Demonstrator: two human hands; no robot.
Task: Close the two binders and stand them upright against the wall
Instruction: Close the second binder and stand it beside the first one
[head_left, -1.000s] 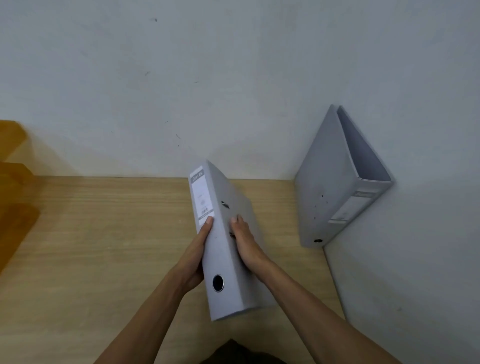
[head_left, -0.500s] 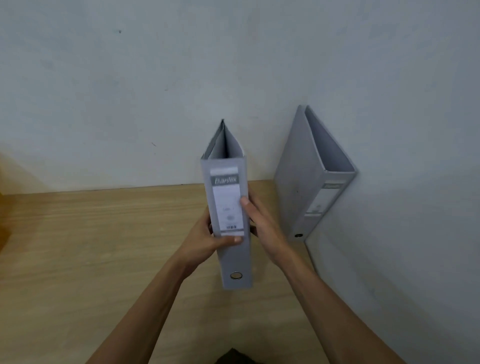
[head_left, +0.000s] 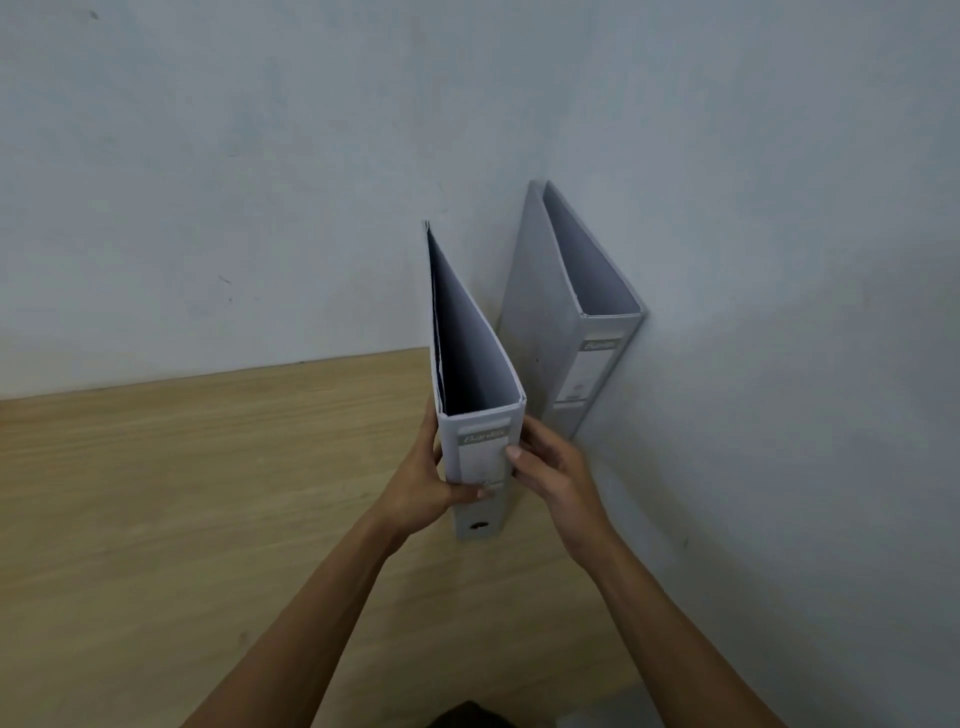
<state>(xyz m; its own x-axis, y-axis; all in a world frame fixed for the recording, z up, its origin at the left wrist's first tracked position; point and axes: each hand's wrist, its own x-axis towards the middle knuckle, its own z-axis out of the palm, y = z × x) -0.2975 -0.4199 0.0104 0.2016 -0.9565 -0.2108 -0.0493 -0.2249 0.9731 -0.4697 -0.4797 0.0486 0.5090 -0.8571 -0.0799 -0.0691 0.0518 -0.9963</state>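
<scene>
Wall (head_left: 260, 182): it is meeting a second wall (head_left: 805, 364) on the right, and the corner between them is serving as the place of storage; a binder needs a flat face behind it so that it is not falling over.
Bench (head_left: 182, 493): the wooden top is carrying both binders and is running up to both walls.
Standing binder (head_left: 540, 322): it is closed and is standing on the bench in the corner, upright and leaning with its right cover on the right wall. Its labelled spine is facing the person. I judge that this one is already placed.
Held binder (head_left: 478, 457): it is closed too, upright, with the spine toward the person and the covers pointing to the back wall. It is just to the left of the standing binder, near to it, with a narrow gap showing between them. Whether its lower end is already touching the bench, I cannot tell. I judge that it is being held parallel to the first one so that it can go in beside it.
Left hand (head_left: 421, 488): its grip is closing around the left cover, with the thumb lying across the front of the spine.
Right hand (head_left: 550, 473): its grip is half open; the fingers are resting on the right edge of the spine and the right cover, steering more than clamping.
Step in hand: probably moving the held binder to the right until it is leaning on its neighbour.
</scene>
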